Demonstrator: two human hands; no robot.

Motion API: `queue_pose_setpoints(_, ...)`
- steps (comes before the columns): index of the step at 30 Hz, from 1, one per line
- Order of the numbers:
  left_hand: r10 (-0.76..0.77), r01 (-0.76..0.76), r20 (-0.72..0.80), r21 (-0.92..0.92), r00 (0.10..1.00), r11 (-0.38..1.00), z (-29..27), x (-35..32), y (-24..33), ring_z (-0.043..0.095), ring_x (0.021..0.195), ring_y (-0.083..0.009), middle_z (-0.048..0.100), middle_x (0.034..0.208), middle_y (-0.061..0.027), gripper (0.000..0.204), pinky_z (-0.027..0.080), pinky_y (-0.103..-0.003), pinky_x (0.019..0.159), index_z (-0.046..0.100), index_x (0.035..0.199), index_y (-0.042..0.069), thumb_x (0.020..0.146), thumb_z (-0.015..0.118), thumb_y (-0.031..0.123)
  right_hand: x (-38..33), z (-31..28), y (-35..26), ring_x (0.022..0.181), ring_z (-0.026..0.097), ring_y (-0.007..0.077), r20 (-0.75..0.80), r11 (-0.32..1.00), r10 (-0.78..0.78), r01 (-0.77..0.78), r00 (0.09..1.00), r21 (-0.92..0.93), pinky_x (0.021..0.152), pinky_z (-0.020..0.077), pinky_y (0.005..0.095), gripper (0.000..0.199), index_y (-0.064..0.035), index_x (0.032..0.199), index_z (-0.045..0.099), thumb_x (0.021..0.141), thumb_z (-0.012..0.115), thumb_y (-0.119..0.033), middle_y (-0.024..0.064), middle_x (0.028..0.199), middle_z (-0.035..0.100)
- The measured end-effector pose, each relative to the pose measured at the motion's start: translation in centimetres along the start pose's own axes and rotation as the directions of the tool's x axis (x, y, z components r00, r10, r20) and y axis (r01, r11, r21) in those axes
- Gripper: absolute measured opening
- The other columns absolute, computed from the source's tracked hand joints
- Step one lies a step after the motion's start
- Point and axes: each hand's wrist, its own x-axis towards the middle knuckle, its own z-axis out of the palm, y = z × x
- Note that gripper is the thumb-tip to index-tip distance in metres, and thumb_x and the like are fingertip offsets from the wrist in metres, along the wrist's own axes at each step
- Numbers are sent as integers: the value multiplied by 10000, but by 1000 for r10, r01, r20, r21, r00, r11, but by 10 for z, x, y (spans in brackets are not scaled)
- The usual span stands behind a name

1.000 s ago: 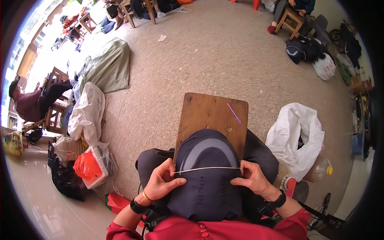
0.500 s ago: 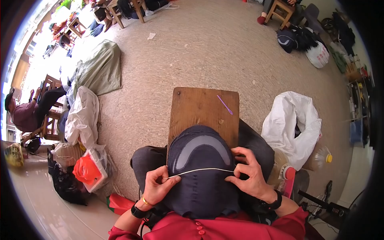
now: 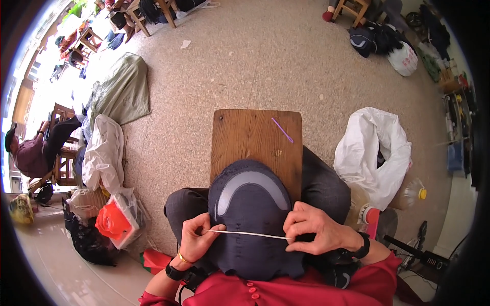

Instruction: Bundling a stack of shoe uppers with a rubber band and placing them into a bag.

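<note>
A short white cord [image 3: 250, 234] is stretched nearly straight between my hands, sloping slightly down to the right. My left hand [image 3: 194, 240] pinches its left end between thumb and fingertips. Its other end is gripped by the fingers of my right hand [image 3: 317, 232], which partly cover it. Beneath the cord, a dark navy rounded fabric piece [image 3: 249, 206] with a grey curved band [image 3: 250, 178] lies across my lap. Its far edge rests on a brown wooden stool top [image 3: 242, 135]. On that wood, apart from both hands, lies a thin purple stick [image 3: 282, 129].
A white plastic bag [image 3: 352, 137] stands open on the right beside clear bottles [image 3: 408, 195]. To the left are another white bag [image 3: 104, 153], a red bag [image 3: 111, 221] and a grey-green cloth [image 3: 122, 86]. A seated person [image 3: 35, 153] is at far left.
The cord has gone from an upward bow to nearly straight and sits nearer my body. My right hand has moved down and a little left. Both hands keep their grip.
</note>
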Motion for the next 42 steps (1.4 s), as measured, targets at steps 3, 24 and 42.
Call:
queue_pose_setpoints(3, 11, -9, 13, -116, 1000, 993, 2, 1, -1, 281, 585, 0, 329, 611, 97, 518, 199, -231, 496, 338, 604, 107, 842, 797, 79, -17, 10, -1, 875, 535, 194, -177, 960, 274, -260, 945, 101, 795, 444, 311, 162, -82, 777, 618, 743, 774, -54, 33, 942, 571)
queue_pose_setpoints(24, 98, 4, 200, -454, 975, 891, -3, 0, -21, 505, 995, -138, 550, 1032, -29, 284, 387, -286, 904, 513, 828, 87, 827, 795, 58, -25, 24, 19, 806, 605, 145, -295, 923, 322, -228, 900, 312, 1161, 334, 460, 143, -42, 831, 579, 851, 717, -73, 7, 790, 582)
queue_pose_setpoints(42, 110, 59, 248, -586, 962, 808, 7, -18, -35, 507, 921, -81, 515, 954, 29, 315, 405, -255, 862, 454, 1013, 117, 892, 745, 120, -42, 10, 14, 1019, 591, 155, -12, 906, 220, -200, 975, 372, 1192, 266, 417, 203, -68, 998, 624, 851, 749, -129, 6, 980, 622)
